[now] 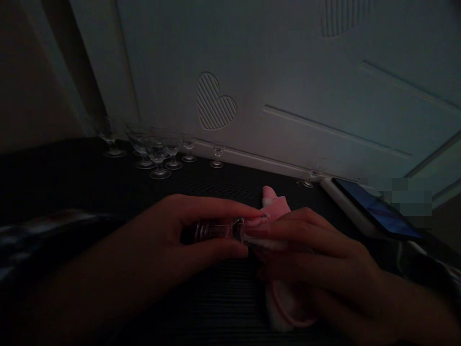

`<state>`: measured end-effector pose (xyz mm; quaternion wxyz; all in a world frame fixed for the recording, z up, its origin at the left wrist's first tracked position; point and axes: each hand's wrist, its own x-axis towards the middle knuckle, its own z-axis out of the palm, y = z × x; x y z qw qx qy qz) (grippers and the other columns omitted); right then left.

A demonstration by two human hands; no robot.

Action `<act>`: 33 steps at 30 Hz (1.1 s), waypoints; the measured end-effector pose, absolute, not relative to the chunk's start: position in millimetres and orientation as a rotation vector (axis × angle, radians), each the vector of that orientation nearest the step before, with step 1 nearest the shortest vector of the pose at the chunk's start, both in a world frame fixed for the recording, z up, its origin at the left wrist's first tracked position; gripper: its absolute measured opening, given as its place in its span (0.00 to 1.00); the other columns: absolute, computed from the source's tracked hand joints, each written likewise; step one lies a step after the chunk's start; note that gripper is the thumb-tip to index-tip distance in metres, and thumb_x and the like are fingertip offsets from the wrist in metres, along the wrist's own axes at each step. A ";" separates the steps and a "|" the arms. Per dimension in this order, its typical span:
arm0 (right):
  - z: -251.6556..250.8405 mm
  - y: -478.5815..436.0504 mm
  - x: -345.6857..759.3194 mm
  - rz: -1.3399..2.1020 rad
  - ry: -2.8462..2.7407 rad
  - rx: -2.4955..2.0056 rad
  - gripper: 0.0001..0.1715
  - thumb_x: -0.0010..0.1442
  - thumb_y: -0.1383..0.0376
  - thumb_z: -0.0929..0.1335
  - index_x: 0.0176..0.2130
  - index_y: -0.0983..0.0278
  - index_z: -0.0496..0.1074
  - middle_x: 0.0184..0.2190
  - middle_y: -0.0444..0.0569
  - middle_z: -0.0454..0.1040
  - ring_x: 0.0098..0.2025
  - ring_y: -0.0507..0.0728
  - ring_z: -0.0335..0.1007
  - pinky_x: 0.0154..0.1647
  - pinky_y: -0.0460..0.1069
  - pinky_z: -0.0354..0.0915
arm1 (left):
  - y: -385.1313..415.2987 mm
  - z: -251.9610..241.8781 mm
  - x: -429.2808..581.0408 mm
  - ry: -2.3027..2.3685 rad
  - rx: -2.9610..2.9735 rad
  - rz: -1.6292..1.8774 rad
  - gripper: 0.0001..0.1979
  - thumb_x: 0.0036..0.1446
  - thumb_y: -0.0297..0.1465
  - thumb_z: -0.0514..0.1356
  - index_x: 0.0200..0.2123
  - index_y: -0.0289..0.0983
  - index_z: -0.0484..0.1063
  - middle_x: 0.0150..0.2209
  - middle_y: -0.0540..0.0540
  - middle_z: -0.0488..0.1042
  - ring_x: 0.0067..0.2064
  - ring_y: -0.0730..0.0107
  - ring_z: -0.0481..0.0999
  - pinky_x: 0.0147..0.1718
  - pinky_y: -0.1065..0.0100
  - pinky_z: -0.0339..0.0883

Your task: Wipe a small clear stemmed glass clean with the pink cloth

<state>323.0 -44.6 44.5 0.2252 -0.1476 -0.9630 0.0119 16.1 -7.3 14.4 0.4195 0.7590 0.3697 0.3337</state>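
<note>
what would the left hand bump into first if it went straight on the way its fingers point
Most likely the right hand, with the pink cloth close by; depth is hard to judge in this dim view.

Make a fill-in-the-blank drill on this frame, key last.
1. The held glass is between the left hand's index finger and ____.
2. The cloth at the right hand is white and ____.
3. The ridged relief fully in view on the panel is shaped like a ____.
4. In this view, the screen is to the ____ of the background glasses.

Missing words: thumb; pink; heart; right
</note>
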 end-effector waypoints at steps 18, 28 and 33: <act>40.2 -44.8 323.5 0.069 -2.676 -0.490 0.17 0.89 0.69 0.69 0.59 0.67 0.90 0.80 0.66 0.88 0.81 0.65 0.87 0.88 0.57 0.78 | -4.7 1.8 6.6 0.843 1.948 1.005 0.08 0.75 0.47 0.81 0.53 0.72 0.98 0.46 0.66 0.97 0.48 0.73 0.94 0.49 0.84 0.83; 40.1 -43.2 323.1 0.054 -2.656 -0.421 0.13 0.89 0.70 0.71 0.60 0.68 0.89 0.80 0.64 0.89 0.79 0.62 0.88 0.89 0.55 0.76 | -0.5 3.7 9.5 0.775 1.947 0.998 0.16 0.69 0.35 0.81 0.49 0.71 0.98 0.45 0.68 0.96 0.47 0.78 0.94 0.48 0.88 0.79; 38.3 -41.7 322.3 0.073 -2.652 -0.418 0.13 0.88 0.71 0.71 0.59 0.67 0.88 0.79 0.65 0.89 0.80 0.63 0.88 0.89 0.55 0.75 | 0.5 12.5 10.6 0.773 1.968 0.966 0.14 0.68 0.35 0.82 0.48 0.68 0.99 0.42 0.65 0.96 0.44 0.75 0.93 0.47 0.84 0.81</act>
